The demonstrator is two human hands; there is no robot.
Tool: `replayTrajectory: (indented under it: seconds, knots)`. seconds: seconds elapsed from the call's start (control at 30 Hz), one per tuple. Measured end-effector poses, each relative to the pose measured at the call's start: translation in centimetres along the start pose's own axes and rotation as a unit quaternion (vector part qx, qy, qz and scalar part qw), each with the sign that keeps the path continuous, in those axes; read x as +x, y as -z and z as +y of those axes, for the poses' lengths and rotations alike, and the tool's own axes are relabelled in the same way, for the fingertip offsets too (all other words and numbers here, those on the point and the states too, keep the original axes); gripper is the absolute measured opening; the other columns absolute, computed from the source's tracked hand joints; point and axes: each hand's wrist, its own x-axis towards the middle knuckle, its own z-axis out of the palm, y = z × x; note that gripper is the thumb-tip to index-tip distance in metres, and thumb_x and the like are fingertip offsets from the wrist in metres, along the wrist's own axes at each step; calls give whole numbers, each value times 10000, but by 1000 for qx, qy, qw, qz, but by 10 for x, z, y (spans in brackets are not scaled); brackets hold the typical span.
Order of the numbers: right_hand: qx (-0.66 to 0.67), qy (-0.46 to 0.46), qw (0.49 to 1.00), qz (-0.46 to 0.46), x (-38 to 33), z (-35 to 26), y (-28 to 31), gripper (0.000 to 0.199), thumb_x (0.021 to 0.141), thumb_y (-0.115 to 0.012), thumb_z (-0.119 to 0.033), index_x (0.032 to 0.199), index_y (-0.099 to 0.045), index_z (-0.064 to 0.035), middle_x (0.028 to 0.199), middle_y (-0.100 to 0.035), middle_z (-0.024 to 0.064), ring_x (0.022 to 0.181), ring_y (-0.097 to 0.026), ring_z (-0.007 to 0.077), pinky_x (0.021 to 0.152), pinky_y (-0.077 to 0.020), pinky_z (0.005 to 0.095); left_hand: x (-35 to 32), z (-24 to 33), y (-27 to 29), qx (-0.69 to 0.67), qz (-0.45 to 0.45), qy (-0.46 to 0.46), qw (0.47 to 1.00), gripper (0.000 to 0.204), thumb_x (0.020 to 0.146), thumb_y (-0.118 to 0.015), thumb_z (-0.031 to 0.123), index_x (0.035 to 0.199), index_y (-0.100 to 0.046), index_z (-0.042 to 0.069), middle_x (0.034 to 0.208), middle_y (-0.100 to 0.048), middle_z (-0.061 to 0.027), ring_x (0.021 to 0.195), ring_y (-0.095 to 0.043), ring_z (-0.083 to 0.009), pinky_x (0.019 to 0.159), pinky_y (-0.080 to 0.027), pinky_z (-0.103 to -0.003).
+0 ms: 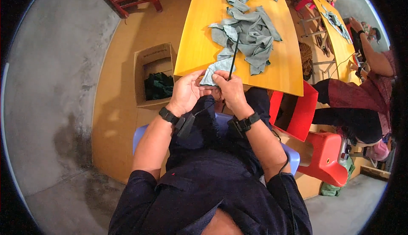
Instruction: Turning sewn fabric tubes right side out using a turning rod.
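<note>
Both hands meet at the near edge of the yellow worktop (195, 39). The left hand (185, 92) pinches a small grey-green fabric piece (212, 71) that hangs over that edge. The right hand (231, 91) is closed on a thin dark stem (233, 58), which rises over the worktop toward the heap of grey-green fabric pieces (248, 31). A cardboard box (154, 75) stands on the floor just left of the worktop.
</note>
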Motion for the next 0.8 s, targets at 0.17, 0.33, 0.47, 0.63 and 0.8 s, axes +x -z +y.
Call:
replayTrajectory:
  seconds: [0.17,0.33,0.47,0.63,0.8]
  knots:
    - [28,13,999,32,-8,-6,-10,153,905,-658,-114,987,-636,13,732,-607,9,483,-499,67,429,-391,222,-2,-9,-5,30,1,-38,999,365,961,-459,88,1304,-501,-29,1148,-647,-132,980,-661,-222,855,-524,-329]
    - [-78,139,984,72,1,18,-9,148,873,-696,-125,924,-646,5,740,-610,12,574,-540,76,504,-449,257,-5,-16,-8,56,46,-50,996,300,923,-566,18,1216,-574,-45,1104,-650,-99,944,-654,-182,876,-528,-331]
    - [-171,169,964,115,6,28,-9,127,861,-688,-108,897,-652,8,762,-637,82,619,-598,168,574,-486,325,-4,-22,-9,84,82,-70,991,280,923,-591,36,1188,-593,-55,1109,-647,-101,926,-649,-165,839,-541,-316]
    - [-288,316,899,99,-3,14,-15,119,863,-644,-88,931,-663,8,868,-646,213,814,-651,357,716,-508,370,-6,-21,-19,161,148,-116,969,226,908,-637,49,1100,-663,-69,1010,-687,-77,867,-642,-119,787,-521,-242]
    - [-173,285,941,60,4,26,-21,150,896,-633,-98,970,-661,30,822,-675,132,759,-654,227,689,-505,324,-7,-19,-2,133,162,-126,970,216,928,-626,87,1100,-666,-37,956,-689,-59,786,-635,-119,693,-518,-246]
